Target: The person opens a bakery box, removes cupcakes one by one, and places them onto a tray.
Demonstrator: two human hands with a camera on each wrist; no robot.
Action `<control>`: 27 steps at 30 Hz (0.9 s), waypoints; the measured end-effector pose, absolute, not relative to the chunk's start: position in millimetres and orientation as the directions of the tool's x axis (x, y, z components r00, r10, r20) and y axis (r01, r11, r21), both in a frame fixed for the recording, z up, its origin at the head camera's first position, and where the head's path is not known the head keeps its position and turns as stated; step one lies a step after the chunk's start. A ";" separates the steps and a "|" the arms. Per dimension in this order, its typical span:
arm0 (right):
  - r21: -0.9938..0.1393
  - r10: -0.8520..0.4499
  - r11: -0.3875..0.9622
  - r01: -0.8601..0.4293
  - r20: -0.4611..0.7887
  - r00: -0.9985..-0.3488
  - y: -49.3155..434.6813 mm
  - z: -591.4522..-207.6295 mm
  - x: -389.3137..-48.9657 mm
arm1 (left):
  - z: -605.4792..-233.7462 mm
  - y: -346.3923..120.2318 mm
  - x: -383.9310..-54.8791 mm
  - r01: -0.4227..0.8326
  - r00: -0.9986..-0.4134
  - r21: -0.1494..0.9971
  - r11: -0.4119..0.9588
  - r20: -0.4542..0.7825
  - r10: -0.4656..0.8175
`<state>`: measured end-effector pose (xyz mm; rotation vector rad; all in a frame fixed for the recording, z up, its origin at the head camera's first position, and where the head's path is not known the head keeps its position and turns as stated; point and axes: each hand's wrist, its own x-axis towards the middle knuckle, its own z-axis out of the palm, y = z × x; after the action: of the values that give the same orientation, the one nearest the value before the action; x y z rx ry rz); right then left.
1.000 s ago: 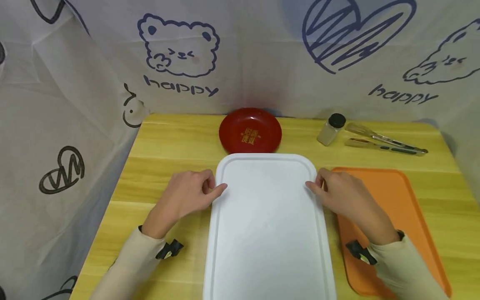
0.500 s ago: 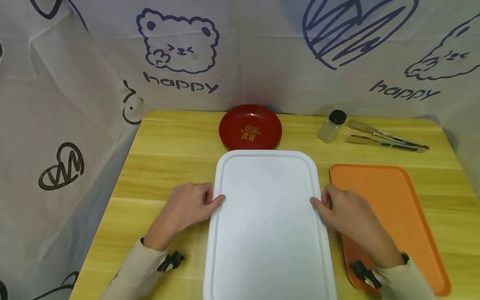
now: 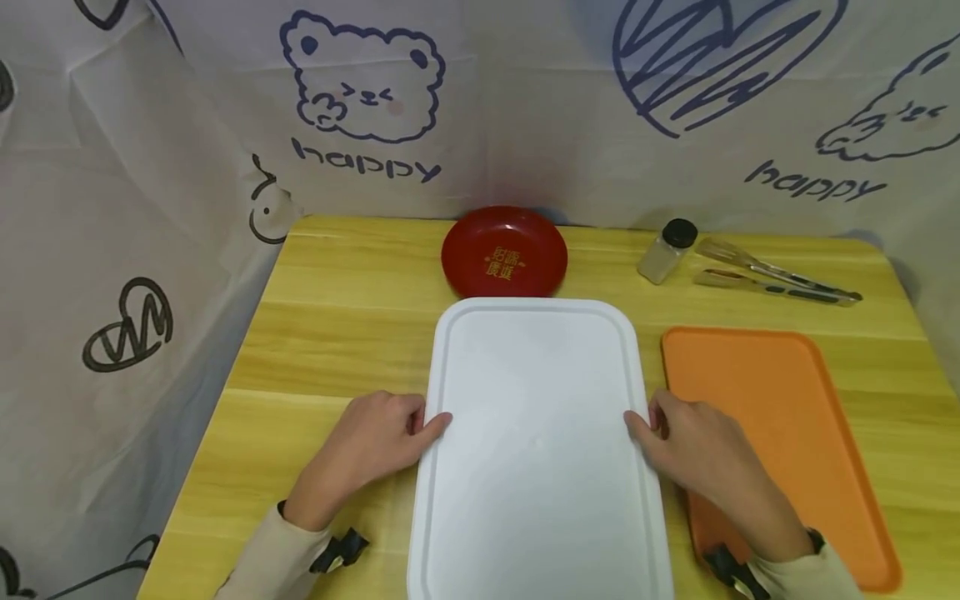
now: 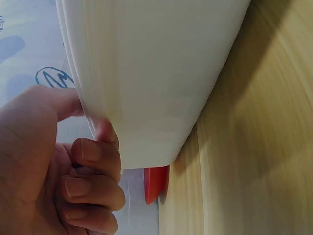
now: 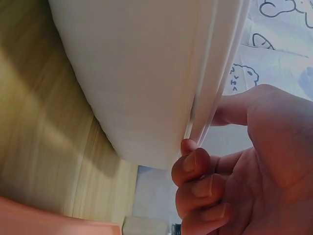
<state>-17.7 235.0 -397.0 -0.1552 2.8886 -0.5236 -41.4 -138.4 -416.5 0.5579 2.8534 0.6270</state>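
A white storage box (image 4: 156, 88) stands on the table, covered by a flat white lid (image 3: 536, 442) with rounded corners. My left hand (image 3: 375, 442) pinches the lid's left rim, thumb on top and a curled forefinger beneath the edge, as the left wrist view shows. On the opposite side, my right hand (image 3: 701, 450) pinches the right rim in the same way. A narrow dark slit shows under the rim near the fingers in the right wrist view. The box's inside is hidden by the lid.
Behind the box lies a red plate (image 3: 504, 252) with gold characters. To the right are an orange tray (image 3: 772, 400), partly under my right forearm, a small black-capped jar (image 3: 666, 252) and metal tongs (image 3: 780, 275). A drawn-on cloth (image 3: 525, 108) hangs behind the table (image 3: 322, 333).
Both hands have slid along the lid's side rims toward me, from near its far corners to farther down. The lid and the other objects stay in place; the view shifts slightly.
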 end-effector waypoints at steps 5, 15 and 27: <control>-0.363 -0.124 0.931 -0.043 -0.201 -0.972 234.7 -397.1 -18.2 | -416.1 -136.3 -41.4 0.316 -0.917 0.447 0.837 -0.083 0.390; -0.374 -0.150 0.925 -0.063 -0.208 -0.967 228.0 -393.2 -16.0 | -410.6 -141.3 -39.1 0.238 -0.910 0.535 0.811 -0.168 0.378; -0.399 -0.199 0.909 -0.115 -0.175 -0.964 202.8 -380.7 -22.8 | -394.3 -169.2 -38.3 0.237 -0.915 0.537 0.809 -0.157 0.372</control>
<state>-22.8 202.8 -380.7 -0.2383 2.8603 -0.5794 -38.3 -169.2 -394.3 0.4703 2.7408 0.7649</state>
